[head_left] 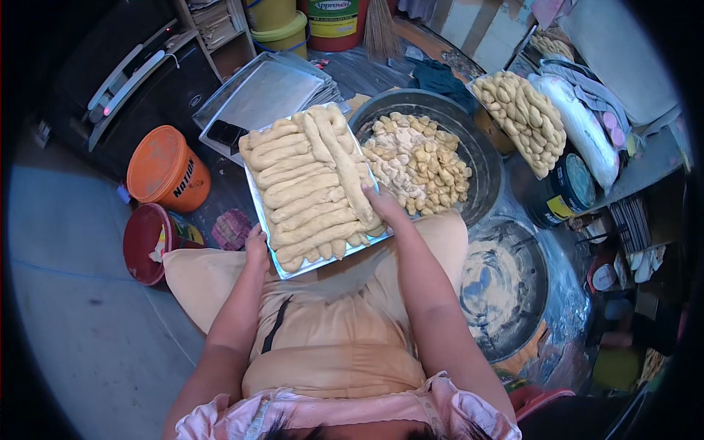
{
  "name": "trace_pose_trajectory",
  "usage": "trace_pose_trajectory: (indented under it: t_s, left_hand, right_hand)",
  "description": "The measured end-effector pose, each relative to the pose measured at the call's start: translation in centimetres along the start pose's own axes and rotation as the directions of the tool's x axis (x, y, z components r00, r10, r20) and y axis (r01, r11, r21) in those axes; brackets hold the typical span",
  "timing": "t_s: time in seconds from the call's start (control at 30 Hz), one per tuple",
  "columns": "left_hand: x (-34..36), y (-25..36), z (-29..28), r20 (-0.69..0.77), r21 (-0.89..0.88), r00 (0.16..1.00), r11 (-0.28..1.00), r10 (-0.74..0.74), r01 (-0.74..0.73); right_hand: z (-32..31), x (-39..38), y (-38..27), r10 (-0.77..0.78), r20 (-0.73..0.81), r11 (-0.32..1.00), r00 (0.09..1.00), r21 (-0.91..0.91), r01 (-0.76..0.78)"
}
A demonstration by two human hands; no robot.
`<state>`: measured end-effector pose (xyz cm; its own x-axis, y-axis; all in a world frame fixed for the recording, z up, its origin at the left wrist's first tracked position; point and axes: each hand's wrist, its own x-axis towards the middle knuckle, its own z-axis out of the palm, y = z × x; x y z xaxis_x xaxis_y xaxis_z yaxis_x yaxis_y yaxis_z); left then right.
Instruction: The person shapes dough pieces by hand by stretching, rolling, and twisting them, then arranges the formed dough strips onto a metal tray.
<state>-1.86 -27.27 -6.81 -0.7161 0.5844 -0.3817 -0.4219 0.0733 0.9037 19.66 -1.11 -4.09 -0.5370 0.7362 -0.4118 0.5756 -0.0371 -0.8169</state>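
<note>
Above my lap I hold a shallow tray [295, 273] by its two sides, slightly tilted. Rows of long pale dough ropes [301, 196] cover it, with a few ropes lying crosswise at the right end. My left hand [257, 249] grips the near left edge, fingers partly hidden under the tray. At the right edge my right hand [385, 205] is closed on the rim, its thumb on top by the dough. Beyond the tray stands a large dark basin [490, 180] full of small dough lumps [433, 169].
A second dark basin [539, 293], dusted with flour, lies at my right. Stacked trays [268, 88] with a dark phone [225, 134] on them are at the back. An orange bucket [150, 165] and a red bucket [139, 246] stand left. Another dough-covered tray [521, 121] rests back right.
</note>
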Motion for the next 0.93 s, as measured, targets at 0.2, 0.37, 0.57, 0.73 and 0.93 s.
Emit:
trace_pose_trajectory:
  t_s: [0.2,0.37,0.57,0.73,0.93]
  left_hand:
    - [-0.7,3.5,3.8,-0.108,0.591,0.852,0.722,0.512,-0.359]
    - [-1.3,5.6,9.4,0.43,0.834,0.718,0.064,0.547,-0.548]
    - [-0.6,3.5,13.0,0.57,0.815,0.716,-0.164,0.403,-0.556]
    - [-0.1,2.8,13.6,0.589,0.808,0.739,-0.237,0.326,-0.539]
    - [0.3,2.6,14.2,0.451,0.891,0.864,-0.062,0.224,-0.45]
  right_hand:
    - [-0.1,0.9,1.5,-0.029,-0.093,0.998,0.995,-0.055,0.024]
    - [-0.3,0.5,1.0,0.017,-0.025,0.996,1.0,-0.088,-0.019]
    - [-1.1,-2.4,-1.7,-0.037,-0.048,0.998,0.998,-0.048,0.035]
    - [-1.3,-1.3,-0.3,-0.031,-0.018,0.998,0.999,-0.054,0.03]
    - [-4.7,-1.2,-1.4,-0.324,-0.257,0.945,0.911,-0.139,0.297]
